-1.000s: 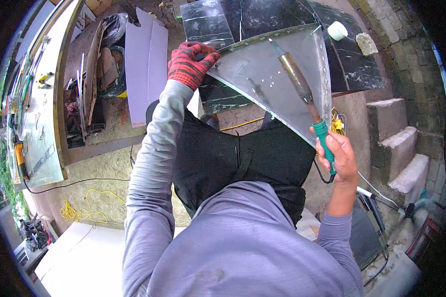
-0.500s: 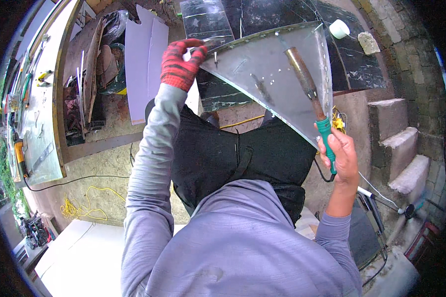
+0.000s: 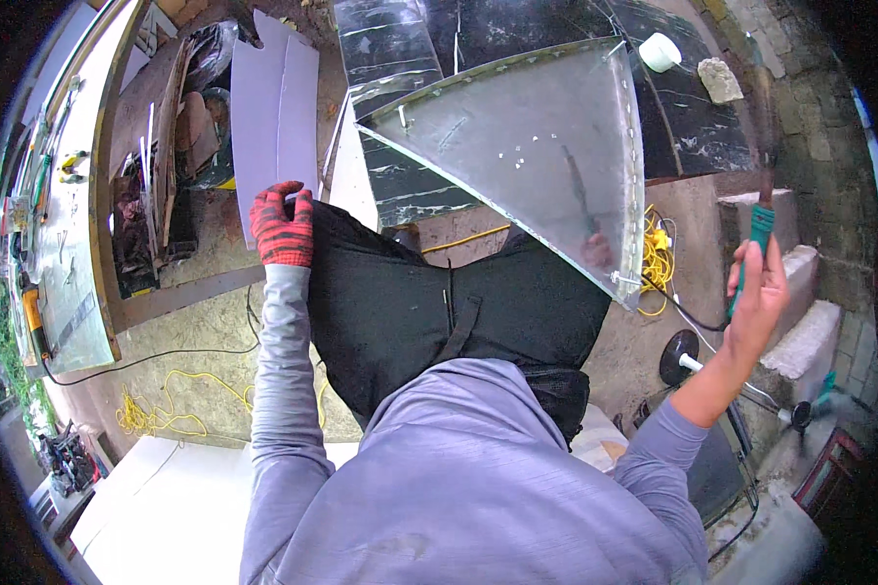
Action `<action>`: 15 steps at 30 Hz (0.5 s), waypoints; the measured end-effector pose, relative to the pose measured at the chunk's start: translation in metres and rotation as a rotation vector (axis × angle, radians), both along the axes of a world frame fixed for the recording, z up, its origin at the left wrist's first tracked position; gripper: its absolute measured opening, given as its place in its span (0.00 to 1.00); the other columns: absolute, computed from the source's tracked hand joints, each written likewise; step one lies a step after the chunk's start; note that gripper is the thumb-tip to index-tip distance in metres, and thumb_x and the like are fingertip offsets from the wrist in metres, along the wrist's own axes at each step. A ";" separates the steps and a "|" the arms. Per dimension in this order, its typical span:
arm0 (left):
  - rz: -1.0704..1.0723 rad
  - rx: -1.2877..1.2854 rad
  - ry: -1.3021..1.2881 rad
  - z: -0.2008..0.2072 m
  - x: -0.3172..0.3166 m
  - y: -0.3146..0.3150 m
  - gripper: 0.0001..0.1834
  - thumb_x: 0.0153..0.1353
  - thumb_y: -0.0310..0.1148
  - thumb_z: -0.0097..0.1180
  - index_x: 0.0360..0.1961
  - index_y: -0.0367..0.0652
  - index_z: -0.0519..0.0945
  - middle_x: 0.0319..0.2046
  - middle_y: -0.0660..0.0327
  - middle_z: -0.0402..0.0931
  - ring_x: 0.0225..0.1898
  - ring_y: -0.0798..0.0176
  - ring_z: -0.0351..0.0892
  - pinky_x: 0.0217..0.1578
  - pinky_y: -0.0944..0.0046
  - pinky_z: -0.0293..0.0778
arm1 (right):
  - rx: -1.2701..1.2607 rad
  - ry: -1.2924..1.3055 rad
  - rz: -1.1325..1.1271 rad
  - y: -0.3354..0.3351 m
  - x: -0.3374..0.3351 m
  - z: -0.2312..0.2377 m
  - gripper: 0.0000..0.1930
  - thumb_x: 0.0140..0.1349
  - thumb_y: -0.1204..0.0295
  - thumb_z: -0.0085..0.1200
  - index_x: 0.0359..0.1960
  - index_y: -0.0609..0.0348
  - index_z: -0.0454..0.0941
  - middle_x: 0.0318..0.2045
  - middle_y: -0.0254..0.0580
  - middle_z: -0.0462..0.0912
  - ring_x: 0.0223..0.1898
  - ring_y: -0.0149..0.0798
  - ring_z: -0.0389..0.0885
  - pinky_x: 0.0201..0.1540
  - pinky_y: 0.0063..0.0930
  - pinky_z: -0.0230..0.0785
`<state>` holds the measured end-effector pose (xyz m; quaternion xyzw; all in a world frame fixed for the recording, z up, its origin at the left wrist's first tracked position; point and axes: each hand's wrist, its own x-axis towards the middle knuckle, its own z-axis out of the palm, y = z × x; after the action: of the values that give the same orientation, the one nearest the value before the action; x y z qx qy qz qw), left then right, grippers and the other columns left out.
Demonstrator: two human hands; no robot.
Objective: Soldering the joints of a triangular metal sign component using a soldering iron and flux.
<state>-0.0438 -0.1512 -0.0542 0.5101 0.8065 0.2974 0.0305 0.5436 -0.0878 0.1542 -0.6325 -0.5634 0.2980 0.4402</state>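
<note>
Watching from afar through the head camera, I see a worker in a lavender long-sleeved top and black trousers (image 3: 385, 312) seated before a black marble-patterned table (image 3: 434, 195). On my right side, the worker's bare right hand (image 3: 759, 288) wraps firmly around the green handle of a soldering iron (image 3: 759, 229), its blurred barrel pointing away from the body, clear of the table's near right corner. A triangular grey panel (image 3: 488, 117) lies across the table, its narrow corner toward the left edge and its near corner jutting past the near edge, above the trousers; the shiny face mirrors hand and iron, and small white bits (image 3: 520, 162) dot its middle. The left hand (image 3: 285, 229), in a red-and-black glove, sits beside the left knee with fingers bent, just by the near end of a lilac board (image 3: 273, 117); I cannot tell whether the fingers close on anything. Near the table's right edge stand a white round container (image 3: 659, 53) and, closer to that edge, a rough pale lump (image 3: 720, 80). Yellow cord (image 3: 658, 268) lies coiled on the floor, with concrete steps (image 3: 805, 336) farther right
</note>
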 end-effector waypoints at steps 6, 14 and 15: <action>-0.096 -0.021 0.025 -0.008 0.000 0.010 0.12 0.61 0.40 0.66 0.44 0.49 0.87 0.43 0.52 0.83 0.49 0.46 0.80 0.54 0.49 0.74 | 0.040 -0.212 -0.279 0.047 0.060 -0.002 0.18 0.73 0.59 0.59 0.57 0.57 0.81 0.26 0.25 0.78 0.22 0.19 0.69 0.24 0.18 0.61; -0.061 -0.091 0.100 0.002 0.007 0.008 0.11 0.64 0.39 0.65 0.44 0.47 0.86 0.42 0.53 0.82 0.48 0.48 0.81 0.52 0.50 0.75 | 0.094 -0.219 -0.305 0.167 0.095 -0.073 0.14 0.73 0.62 0.59 0.49 0.60 0.83 0.28 0.30 0.84 0.22 0.21 0.74 0.23 0.21 0.66; -0.072 -0.076 0.103 0.002 0.010 0.010 0.11 0.64 0.39 0.65 0.44 0.47 0.86 0.42 0.53 0.82 0.48 0.48 0.81 0.52 0.50 0.75 | 0.099 -0.177 -0.318 0.179 0.096 -0.080 0.13 0.73 0.63 0.59 0.48 0.61 0.83 0.28 0.31 0.84 0.22 0.22 0.75 0.24 0.21 0.67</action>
<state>-0.0337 -0.1410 -0.0520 0.5518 0.7989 0.2386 0.0188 0.6391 0.0912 0.0743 -0.7148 -0.5070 0.1398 0.4610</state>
